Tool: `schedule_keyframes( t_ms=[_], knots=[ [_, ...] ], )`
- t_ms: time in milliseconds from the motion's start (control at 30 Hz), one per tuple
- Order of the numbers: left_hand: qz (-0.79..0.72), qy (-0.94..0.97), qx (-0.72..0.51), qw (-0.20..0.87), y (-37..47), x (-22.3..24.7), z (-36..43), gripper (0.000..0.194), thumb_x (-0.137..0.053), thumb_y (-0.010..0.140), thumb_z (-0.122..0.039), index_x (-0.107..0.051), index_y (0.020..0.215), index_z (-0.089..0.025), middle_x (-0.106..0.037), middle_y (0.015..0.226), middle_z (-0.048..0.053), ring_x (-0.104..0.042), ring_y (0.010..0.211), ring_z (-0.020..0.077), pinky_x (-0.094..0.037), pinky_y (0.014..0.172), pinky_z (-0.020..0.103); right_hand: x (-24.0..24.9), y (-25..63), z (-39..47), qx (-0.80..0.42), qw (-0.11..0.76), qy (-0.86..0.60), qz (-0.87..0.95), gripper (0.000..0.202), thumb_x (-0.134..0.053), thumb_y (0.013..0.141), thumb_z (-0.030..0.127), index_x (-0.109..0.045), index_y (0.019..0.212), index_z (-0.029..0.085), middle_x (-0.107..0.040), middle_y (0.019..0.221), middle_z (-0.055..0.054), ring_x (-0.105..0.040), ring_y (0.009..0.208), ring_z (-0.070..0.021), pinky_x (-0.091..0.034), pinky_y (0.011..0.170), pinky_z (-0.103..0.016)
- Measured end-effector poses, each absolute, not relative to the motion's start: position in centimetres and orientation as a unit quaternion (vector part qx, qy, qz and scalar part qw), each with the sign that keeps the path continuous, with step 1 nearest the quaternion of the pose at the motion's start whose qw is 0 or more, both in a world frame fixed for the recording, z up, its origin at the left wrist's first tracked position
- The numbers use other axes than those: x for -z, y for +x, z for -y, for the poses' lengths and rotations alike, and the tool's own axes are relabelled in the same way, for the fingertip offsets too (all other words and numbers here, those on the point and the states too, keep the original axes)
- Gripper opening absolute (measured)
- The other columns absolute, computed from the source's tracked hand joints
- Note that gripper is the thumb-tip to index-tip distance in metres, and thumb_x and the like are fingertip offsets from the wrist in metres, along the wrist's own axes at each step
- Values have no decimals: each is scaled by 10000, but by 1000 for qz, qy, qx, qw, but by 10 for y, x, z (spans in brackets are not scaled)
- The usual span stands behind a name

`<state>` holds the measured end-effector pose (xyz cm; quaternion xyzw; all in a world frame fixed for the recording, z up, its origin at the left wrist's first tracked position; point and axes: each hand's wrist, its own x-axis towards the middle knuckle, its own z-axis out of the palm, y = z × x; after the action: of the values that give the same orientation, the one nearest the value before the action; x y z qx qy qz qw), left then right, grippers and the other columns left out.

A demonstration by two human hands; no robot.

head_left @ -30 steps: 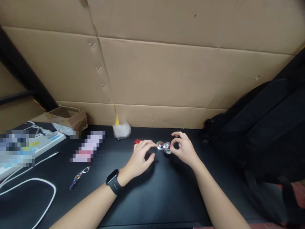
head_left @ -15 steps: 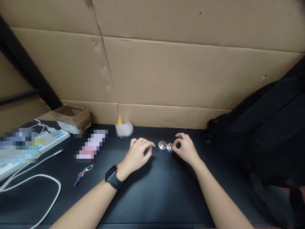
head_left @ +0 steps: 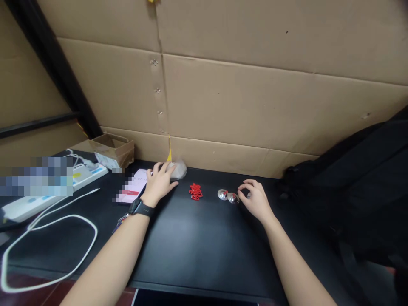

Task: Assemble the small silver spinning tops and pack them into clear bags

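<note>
I have two discs (head_left: 223,194) on the table (head_left: 191,246), between the cord bundle (head_left: 195,191) to their left and the right hand (head_left: 257,202). Further left, the box (head_left: 124,153) sits behind the phone (head_left: 136,182).

A black tabletop (head_left: 204,246) is backed by creased cardboard panels (head_left: 216,106), their vertical seam dotted with small fastenings (head_left: 157,90) and marked near its foot by a yellow strip (head_left: 169,153). At left, a slanted black post (head_left: 47,59) is met by a black crossbar (head_left: 35,126). An open cardboard box (head_left: 126,154) is set near the back edge; a white power strip (head_left: 38,204) is laid diagonally before it, its upper side partly masked by pixelation. A white cable (head_left: 97,231) is looped past the front edge, above reddish flooring (head_left: 28,282). A keyring (head_left: 120,222) is partly hidden. The right side is filled by a black bag (head_left: 366,182).
</note>
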<state>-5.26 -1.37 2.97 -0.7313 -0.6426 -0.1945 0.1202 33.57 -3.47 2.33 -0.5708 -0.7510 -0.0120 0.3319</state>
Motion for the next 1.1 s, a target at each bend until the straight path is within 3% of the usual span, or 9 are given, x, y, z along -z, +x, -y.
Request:
schedule_keyframes(
  t_ms=[200, 567, 900, 1100],
  knots=[
    [645, -724, 204, 133, -63, -24, 9, 295, -669, 852, -262, -734, 1139, -283, -504, 1498, 75, -328, 1359, 398, -331, 995, 580, -18, 334, 34, -6, 324, -557, 765, 170, -643, 836, 315, -707, 980, 252, -600, 1174, -89, -561, 1085, -282, -470, 993, -460],
    [646, -714, 247, 110, -73, -29, 7, 153, -643, 892, -281, -795, 893, -302, -613, 1399, 35, -363, 1319, 370, -310, 956, 552, -14, 339, 30, -11, 320, -553, 769, 174, -650, 831, 332, -702, 979, 257, -583, 1194, -89, -551, 1106, -287, -462, 997, -459],
    [620, -682, 361, 140, -68, -53, 14, 248, -559, 972, -304, -765, 1095, -367, -603, 1419, 32, -392, 1322, 346, -291, 961, 552, -17, 340, 29, 3, 353, -543, 762, 152, -630, 829, 313, -705, 947, 254, -612, 1163, -86, -580, 1066, -276, -475, 964, -448],
    [441, -826, 344, 76, -7, -80, 55, 301, -535, 997, -302, -694, 1228, -413, -581, 1443, 6, -447, 1296, 280, -326, 1005, 499, -21, 346, 28, 7, 348, -555, 756, 140, -615, 832, 299, -703, 928, 247, -624, 1141, -80, -588, 1046, -269, -474, 957, -442]
  ],
)
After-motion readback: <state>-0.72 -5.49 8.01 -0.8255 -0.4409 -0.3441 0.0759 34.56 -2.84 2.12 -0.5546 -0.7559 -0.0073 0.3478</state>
